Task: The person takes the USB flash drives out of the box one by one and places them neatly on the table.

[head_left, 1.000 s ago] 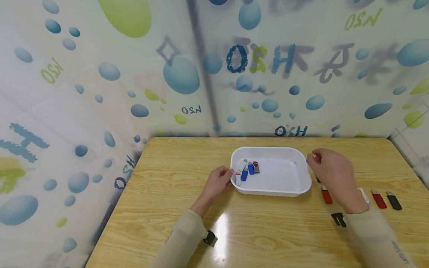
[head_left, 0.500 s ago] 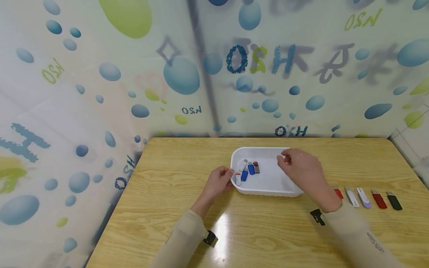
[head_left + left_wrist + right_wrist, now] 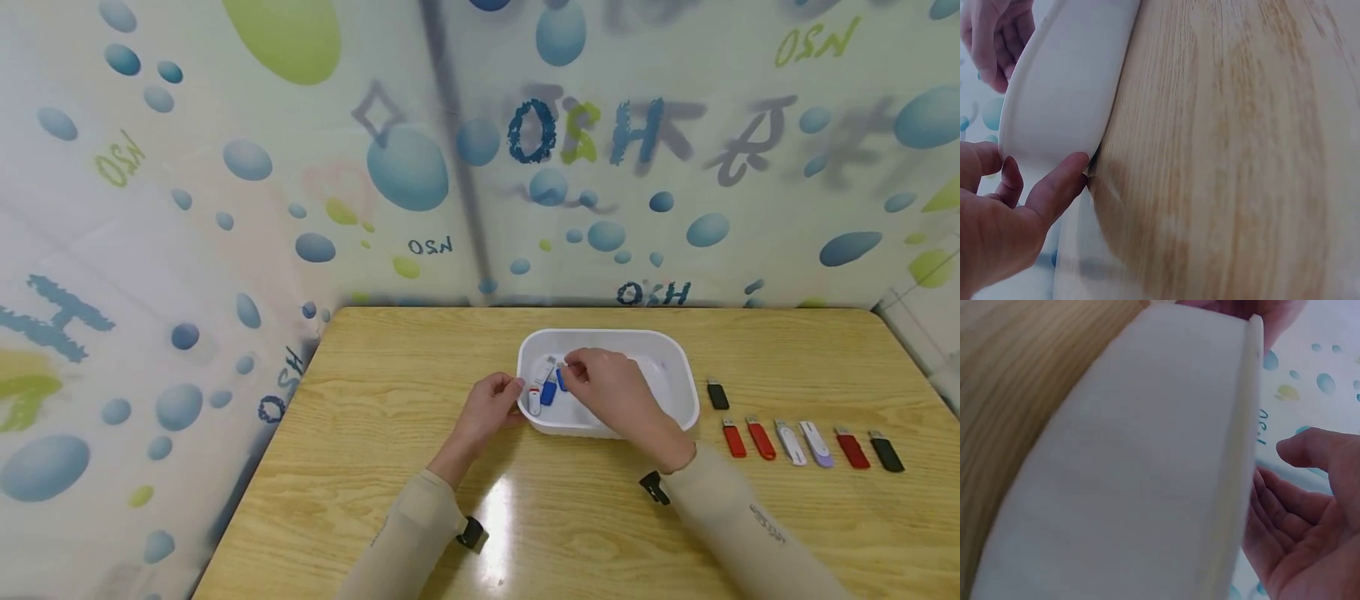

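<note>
A white plastic tub (image 3: 670,379) stands on the table, with several USB sticks at its left end. Among them are a white stick with a red end (image 3: 534,402), a blue stick (image 3: 549,393) and a paler stick (image 3: 546,370). My left hand (image 3: 482,414) holds the tub's left end, and the left wrist view shows its fingers against rim and wall. Inside the tub, my right hand (image 3: 618,393) hovers at a second blue stick (image 3: 560,380), partly covering it. In the right wrist view, thumb and fingers stand apart with nothing visible between them; the tub wall hides some fingertips.
Right of the tub, a black USB stick (image 3: 717,394) lies alone. In front of it runs a row: red (image 3: 734,439) at the left, white and purple (image 3: 816,444) midway, black (image 3: 887,452) at the right end. A printed curtain (image 3: 525,217) hangs behind the table.
My right hand has moved left from beyond the tub's right end to the sticks inside, now covering the grey and red one. The black stick and row are uncovered. My left hand stays put.
</note>
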The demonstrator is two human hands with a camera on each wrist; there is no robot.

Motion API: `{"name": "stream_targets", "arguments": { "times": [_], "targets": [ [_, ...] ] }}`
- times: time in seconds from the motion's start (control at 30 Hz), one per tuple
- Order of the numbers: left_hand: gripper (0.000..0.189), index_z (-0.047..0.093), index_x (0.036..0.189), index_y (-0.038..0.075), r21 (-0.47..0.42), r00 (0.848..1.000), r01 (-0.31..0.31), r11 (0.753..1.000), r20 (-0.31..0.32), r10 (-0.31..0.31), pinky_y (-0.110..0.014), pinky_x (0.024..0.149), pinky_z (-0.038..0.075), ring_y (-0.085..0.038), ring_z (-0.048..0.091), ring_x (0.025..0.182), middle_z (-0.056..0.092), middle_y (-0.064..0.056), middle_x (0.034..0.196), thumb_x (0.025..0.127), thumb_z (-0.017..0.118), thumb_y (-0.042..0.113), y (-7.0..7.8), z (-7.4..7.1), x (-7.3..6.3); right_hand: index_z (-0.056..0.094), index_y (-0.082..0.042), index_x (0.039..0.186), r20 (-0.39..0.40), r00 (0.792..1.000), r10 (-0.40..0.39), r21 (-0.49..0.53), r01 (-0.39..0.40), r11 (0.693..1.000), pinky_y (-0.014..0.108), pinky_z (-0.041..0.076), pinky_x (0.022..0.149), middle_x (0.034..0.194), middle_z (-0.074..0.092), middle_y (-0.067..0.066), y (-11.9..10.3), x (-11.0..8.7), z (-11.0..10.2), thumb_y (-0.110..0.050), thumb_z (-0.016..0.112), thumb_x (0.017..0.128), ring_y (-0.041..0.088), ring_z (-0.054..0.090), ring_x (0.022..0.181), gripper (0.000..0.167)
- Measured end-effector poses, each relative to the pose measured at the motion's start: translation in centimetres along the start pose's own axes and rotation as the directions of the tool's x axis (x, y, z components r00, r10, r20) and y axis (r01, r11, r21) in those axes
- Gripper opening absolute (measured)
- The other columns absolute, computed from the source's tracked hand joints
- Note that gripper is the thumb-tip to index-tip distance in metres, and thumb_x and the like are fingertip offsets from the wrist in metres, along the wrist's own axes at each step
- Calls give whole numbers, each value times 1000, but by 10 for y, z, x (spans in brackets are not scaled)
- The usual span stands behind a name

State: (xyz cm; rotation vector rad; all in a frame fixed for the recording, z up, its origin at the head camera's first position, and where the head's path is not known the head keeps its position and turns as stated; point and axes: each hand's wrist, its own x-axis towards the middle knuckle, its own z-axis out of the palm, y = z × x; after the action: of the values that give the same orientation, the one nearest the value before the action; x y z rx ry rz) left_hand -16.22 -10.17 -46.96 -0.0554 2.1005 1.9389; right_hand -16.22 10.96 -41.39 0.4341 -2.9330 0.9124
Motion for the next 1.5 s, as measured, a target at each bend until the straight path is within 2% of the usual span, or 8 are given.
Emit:
{"name": "stream_targets", "arguments": {
  "times": [0.23, 0.4, 0.63, 0.77, 0.97, 1.07, 1.3, 1.5],
  "targets": [
    [30, 59, 109, -12, 0, 1000, -18, 1000, 6, 18, -43, 87, 64, -32, 69, 104, 64, -20, 110, 109, 54, 17, -1, 0, 1, 72, 1, 123, 89, 996, 6, 51, -11, 999, 27, 49, 64, 90, 70, 4, -6, 14, 23, -15, 66, 99, 16, 56, 72, 29],
    [32, 58, 111, -13, 3, 1000, -16, 1000, 14, 16, -43, 88, 64, -35, 68, 108, 63, -22, 113, 109, 54, 19, 0, -1, 0, 73, 1, 119, 143, 990, 15, 55, -23, 998, 28, 49, 67, 90, 69, 5, -10, 20, 36, -14, 68, 99, 18, 56, 74, 26],
    [28, 59, 106, -11, 1, 1000, -13, 1000, 0, 13, -38, 86, 65, -28, 68, 104, 62, -16, 107, 109, 54, 17, 0, 0, 1, 75, -2, 104, 160, 987, 9, -18, -6, 1000, 36, 48, 73, 85, 66, 4, -12, 26, 51, -12, 68, 97, 24, 53, 80, 14],
    [26, 59, 105, -10, -4, 1000, -17, 1000, 0, 17, -38, 85, 65, -27, 67, 103, 61, -15, 105, 109, 54, 16, -1, 1, 1, 74, -4, 95, 177, 984, 16, -32, -10, 999, 35, 44, 70, 76, 60, 2, -12, 29, 55, -13, 69, 97, 24, 51, 76, 10],
    [26, 58, 106, -10, -17, 1000, -17, 1000, 1, 17, -39, 86, 64, -29, 67, 105, 60, -15, 105, 109, 53, 15, 0, 1, 0, 66, -7, 73, 188, 982, 24, -63, -12, 998, 30, 36, 59, 67, 50, 2, -14, 33, 55, -13, 69, 95, 21, 47, 65, 23],
    [27, 58, 106, -10, -12, 1000, -16, 1000, 2, 16, -39, 86, 65, -29, 67, 105, 61, -15, 105, 109, 53, 16, 0, 0, 0, 61, -8, 68, 197, 980, 37, -84, -21, 996, 30, 35, 58, 66, 50, 3, -16, 34, 54, -16, 69, 95, 21, 46, 63, 29],
    [28, 59, 108, -12, -6, 1000, -19, 1000, 4, 19, -39, 85, 65, -28, 68, 103, 63, -18, 107, 109, 53, 16, -1, 1, 0, 48, -10, 60, 187, 982, 28, -163, 3, 987, 36, 41, 58, 61, 43, 2, -19, 32, 57, -19, 70, 94, 23, 44, 60, 41],
    [29, 59, 108, -12, 1, 1000, -20, 1000, -3, 20, -42, 86, 64, -31, 67, 104, 62, -18, 107, 109, 54, 17, 0, 1, 0, 51, -10, 61, 203, 979, 23, -231, 25, 973, 42, 50, 63, 61, 48, 2, -20, 33, 58, -19, 71, 94, 23, 49, 61, 39]
  ]
}}
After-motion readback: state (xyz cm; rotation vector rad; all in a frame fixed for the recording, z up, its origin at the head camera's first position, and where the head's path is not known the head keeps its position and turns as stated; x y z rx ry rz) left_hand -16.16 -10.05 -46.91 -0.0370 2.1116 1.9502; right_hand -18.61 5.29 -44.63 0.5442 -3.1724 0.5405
